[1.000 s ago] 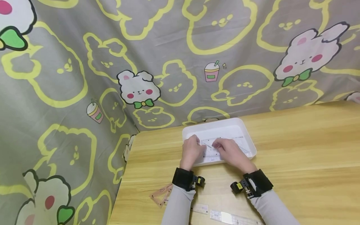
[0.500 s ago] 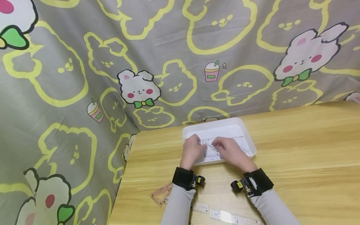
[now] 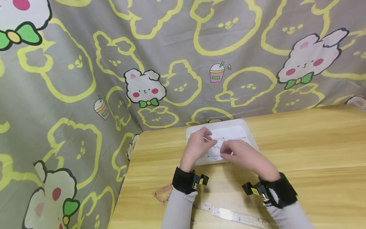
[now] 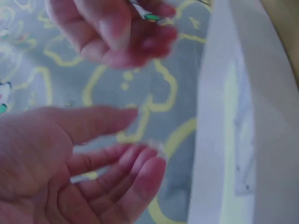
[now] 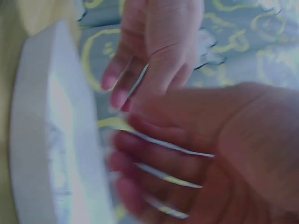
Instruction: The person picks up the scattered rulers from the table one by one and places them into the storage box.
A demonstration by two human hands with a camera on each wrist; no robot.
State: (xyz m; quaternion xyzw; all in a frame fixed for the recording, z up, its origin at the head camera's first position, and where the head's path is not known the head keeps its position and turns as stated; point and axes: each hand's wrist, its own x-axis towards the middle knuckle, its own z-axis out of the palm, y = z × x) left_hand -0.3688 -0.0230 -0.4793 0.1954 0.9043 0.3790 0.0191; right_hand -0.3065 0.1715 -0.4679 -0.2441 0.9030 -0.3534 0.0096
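You've got a clear ruler [image 5: 161,142] lifted just above the white tray [image 3: 248,132], probably so it clears the rim. Your right hand [image 3: 243,156] has its fingers curled round the ruler; your left hand [image 3: 197,146] looks loose, and I can't tell if it's touching. Only the right wrist view shows the thin edge across your fingers; the head view adds the wooden table [image 3: 314,152].

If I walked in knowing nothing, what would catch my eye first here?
Probably the grey cloth with yellow outlines and white rabbits, filling the whole background. Next, two hands meeting over a white tray at the wooden table's far edge: the left hand and right hand handle thin clear plastic pieces.
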